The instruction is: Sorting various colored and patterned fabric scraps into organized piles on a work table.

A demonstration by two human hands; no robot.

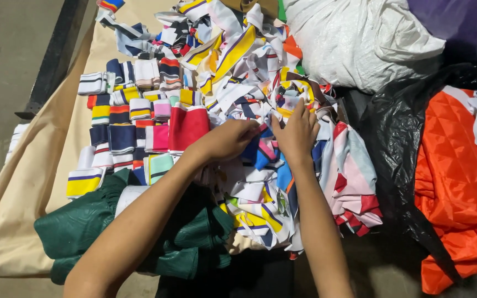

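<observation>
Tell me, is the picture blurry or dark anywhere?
In the head view, the colourful fabric pile is bright and fairly sharp; the left hand and right hand look slightly soft; the black plastic sheet on the right sits in deep shadow, and the white sack looks a little washed out.

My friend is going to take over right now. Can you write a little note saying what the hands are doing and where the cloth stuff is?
Left hand: pinching a strip in the loose pile of striped fabric strips.
Right hand: fingers spread, pressing on the same pile.
Done: many strips lie folded in rows on the beige cloth, left of the pile.
Left: the tangled pile is large and unsorted.
Nearby: green fabric, orange quilted fabric, white sack.
</observation>
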